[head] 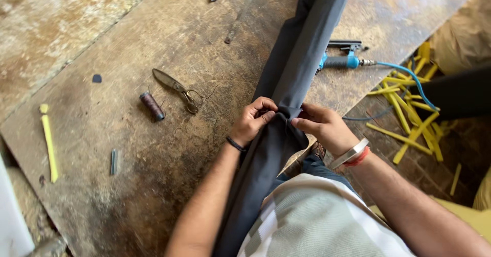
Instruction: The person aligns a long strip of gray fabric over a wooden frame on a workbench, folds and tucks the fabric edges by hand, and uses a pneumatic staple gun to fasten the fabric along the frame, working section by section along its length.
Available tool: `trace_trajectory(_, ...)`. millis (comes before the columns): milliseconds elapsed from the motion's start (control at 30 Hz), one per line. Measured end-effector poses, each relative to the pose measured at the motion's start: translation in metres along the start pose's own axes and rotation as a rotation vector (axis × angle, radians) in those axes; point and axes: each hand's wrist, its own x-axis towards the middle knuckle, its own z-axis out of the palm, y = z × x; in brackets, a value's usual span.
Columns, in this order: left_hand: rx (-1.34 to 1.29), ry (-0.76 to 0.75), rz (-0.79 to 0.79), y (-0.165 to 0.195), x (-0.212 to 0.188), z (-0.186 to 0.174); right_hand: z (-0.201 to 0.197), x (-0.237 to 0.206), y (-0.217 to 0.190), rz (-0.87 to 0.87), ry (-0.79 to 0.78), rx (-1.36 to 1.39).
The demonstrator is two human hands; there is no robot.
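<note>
A long roll of dark grey fabric (299, 57) lies across a worn wooden board (153, 47) and runs down toward my lap. My left hand (254, 120) grips a fold of the fabric on its left side, fingers curled shut. My right hand (323, 126) pinches the same fold from the right, fingertips almost touching the left hand's. A black band sits on my left wrist, and a silver bangle and a red thread on my right.
Old scissors (179, 90) and a dark spool of thread (152, 106) lie left of my hands. A pneumatic stapler (343, 56) with a blue hose (409, 78) rests right of the fabric. Yellow foam strips (414, 114) litter the floor at right; another yellow strip (49, 147) lies far left.
</note>
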Motion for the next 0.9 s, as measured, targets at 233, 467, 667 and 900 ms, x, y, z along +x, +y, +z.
trace_trajectory(233,0.097,0.074,0.094,0.002,-0.008,0.002,0.037,-0.026,-0.015,0.194,0.282,0.223)
trace_trajectory(467,0.174,0.108,0.22,0.021,-0.01,-0.001,0.061,-0.036,-0.019,-0.396,0.383,0.186)
trace_trajectory(667,0.363,0.165,0.311,0.047,-0.002,-0.001,0.078,-0.033,-0.039,-0.429,0.499,-0.142)
trace_trajectory(900,0.556,0.167,0.278,0.075,0.007,0.004,0.08,-0.029,-0.058,-0.752,0.516,-1.128)
